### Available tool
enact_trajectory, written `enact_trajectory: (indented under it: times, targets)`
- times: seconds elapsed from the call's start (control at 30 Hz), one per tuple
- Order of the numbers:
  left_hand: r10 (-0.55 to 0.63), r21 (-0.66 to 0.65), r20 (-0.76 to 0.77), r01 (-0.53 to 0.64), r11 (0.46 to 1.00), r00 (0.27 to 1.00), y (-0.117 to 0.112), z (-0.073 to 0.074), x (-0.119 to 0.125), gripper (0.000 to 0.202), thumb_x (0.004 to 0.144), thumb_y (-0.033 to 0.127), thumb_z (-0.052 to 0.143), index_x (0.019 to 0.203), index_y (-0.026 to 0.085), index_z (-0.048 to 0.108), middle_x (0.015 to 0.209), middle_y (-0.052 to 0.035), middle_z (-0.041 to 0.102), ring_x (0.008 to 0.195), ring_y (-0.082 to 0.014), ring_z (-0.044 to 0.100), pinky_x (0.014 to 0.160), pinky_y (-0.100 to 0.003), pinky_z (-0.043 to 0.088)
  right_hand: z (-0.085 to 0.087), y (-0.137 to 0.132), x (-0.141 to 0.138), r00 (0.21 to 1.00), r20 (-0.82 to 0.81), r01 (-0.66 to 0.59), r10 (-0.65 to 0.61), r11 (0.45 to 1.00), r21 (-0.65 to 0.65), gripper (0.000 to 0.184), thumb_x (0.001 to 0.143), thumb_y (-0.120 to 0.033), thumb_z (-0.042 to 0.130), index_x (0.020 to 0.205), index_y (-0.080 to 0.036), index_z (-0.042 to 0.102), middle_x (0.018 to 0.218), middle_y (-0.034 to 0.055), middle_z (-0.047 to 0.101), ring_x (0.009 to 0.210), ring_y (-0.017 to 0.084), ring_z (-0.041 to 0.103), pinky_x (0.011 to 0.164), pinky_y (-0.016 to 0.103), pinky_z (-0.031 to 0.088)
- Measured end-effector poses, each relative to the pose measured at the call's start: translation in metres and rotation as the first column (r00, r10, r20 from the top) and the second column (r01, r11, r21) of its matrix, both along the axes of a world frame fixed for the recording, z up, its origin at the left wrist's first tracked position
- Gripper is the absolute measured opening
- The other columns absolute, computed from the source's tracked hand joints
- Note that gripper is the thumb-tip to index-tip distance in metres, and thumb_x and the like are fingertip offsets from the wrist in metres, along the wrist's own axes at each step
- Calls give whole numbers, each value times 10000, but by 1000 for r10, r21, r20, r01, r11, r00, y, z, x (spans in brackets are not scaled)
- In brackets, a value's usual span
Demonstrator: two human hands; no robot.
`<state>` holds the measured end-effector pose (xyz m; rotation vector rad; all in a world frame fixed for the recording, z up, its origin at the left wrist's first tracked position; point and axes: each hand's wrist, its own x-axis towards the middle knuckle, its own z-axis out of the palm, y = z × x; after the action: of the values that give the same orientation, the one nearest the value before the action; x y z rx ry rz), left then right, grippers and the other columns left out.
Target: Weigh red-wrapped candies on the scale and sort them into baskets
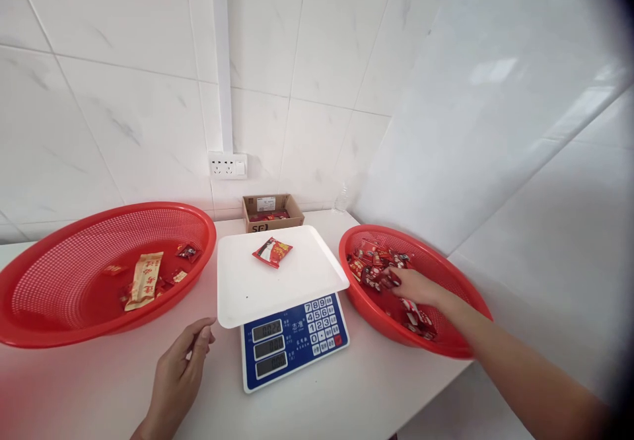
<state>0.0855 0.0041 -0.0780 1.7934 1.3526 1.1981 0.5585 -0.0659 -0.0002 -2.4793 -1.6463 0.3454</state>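
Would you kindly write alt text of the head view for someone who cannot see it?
A person's right hand reaches among red packets in a red basket, with the left hand beside a digital scale whose white tray bears one red packet. A second red basket, at left, holds a long beige packet and smaller ones.

Right hand (417, 287): grasp unclear; left forearm (146, 428): cut off; packets (367, 250): print too small

White marbled wall tiles (139, 110), white tabletop (317, 413)
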Motion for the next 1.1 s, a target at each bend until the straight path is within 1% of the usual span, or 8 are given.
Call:
enact_trajectory:
  times: [0.1, 0.2, 0.33, 0.4, 0.57, 0.77, 0.9, 1.1]
  targets:
    - [-1, 14, 2, 1, 1000, 1000, 0, 0, 0, 401, 821, 546, 462, 913, 200, 642, 670, -14, 646, 577, -145, 628, 521, -214, 531, 22, 5, 4, 995, -90, 54, -43, 991, 120, 248, 688, -223, 600, 934, -203, 627, 968, 50, 692, 901, 250, 638, 773, 323, 481]
    - [-4, 18, 2, 4, 1000, 1000, 1, -1, 1, 386, 824, 532, 463, 912, 203, 643, 668, -12, 642, 581, -146, 624, 519, -215, 526, 45, 12, -12, 949, -311, 147, -48, 941, 304, 360, 709, -345, 631, 1049, -228, 609, 1040, 45, 682, 947, 257, 634, 798, 359, 501]
    - [-16, 26, 14, 16, 1000, 1000, -1, 2, 2, 358, 834, 506, 464, 906, 202, 640, 683, -16, 642, 597, -149, 619, 538, -226, 527, 64, 30, -62, 712, -701, 282, 41, 898, 339, 491, 649, -375, 727, 1103, -246, 590, 1004, 57, 694, 878, 271, 659, 742, 401, 542]
    - [-26, 26, 22, 25, 999, 999, -2, 4, 3, 349, 844, 490, 455, 904, 197, 636, 690, -21, 640, 609, -150, 617, 542, -230, 525, 63, 44, -91, 619, -778, 286, 103, 894, 346, 504, 612, -337, 761, 1076, -240, 593, 984, 58, 697, 883, 275, 659, 751, 406, 547]
    - [-20, 33, 37, 19, 999, 999, -4, 9, 4, 338, 858, 458, 439, 908, 187, 635, 672, -18, 625, 605, -147, 607, 550, -238, 516, 30, 84, -151, 559, -794, 234, 239, 873, 427, 504, 597, -330, 758, 1059, -242, 577, 991, 33, 687, 925, 258, 643, 818, 418, 529]
    - [-12, 35, 33, 11, 999, 999, -4, 9, 3, 337, 872, 444, 425, 914, 186, 637, 682, -18, 626, 604, -144, 605, 560, -243, 503, -4, 110, -189, 499, -802, 351, 329, 769, 534, 516, 608, -395, 746, 1059, -239, 551, 997, 15, 657, 942, 223, 618, 880, 411, 492]
    - [-28, 37, 34, 27, 999, 999, -5, 9, 2, 330, 877, 432, 422, 923, 185, 636, 692, -19, 627, 608, -140, 602, 562, -240, 500, -2, 111, -189, 422, -823, 440, 379, 709, 552, 526, 578, -374, 782, 1031, -237, 554, 989, 4, 643, 917, 201, 611, 860, 402, 502]
    - [-45, 34, 21, 44, 998, 999, -6, 9, 4, 332, 876, 432, 422, 924, 188, 642, 688, -17, 632, 597, -137, 593, 559, -239, 495, 14, 104, -179, 333, -854, 558, 399, 647, 520, 555, 506, -344, 836, 978, -240, 563, 914, -18, 645, 874, 175, 615, 798, 364, 527]
